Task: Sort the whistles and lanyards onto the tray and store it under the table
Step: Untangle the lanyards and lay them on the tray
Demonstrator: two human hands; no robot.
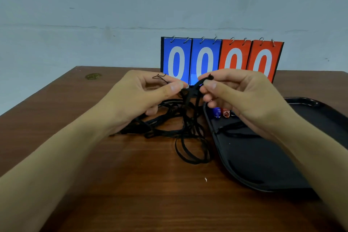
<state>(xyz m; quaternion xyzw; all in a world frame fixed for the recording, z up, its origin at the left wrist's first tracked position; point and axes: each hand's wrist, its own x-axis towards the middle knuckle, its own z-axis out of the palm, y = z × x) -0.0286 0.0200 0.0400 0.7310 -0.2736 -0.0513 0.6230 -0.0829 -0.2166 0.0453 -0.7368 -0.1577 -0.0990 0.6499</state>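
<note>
Up close, left hand (143, 96) and right hand (243, 98) each pinch black lanyards (180, 124) above a wooden table (113, 184); black tray (250, 158) at 3 o'clock.

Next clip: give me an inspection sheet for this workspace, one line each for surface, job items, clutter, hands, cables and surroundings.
Surface: brown wooden table, with a yellowish stain at the far left.
Job items: tangled black lanyards on the table left of the black tray; blue whistle and red whistle on the tray's far end, beside another black cord.
Clutter: flip scoreboard reading 00 00; small white speck.
Hands: left hand pinches a thin cord end; right hand pinches a lanyard end.
Cables: nothing seen.
Surroundings: pale wall.
</note>
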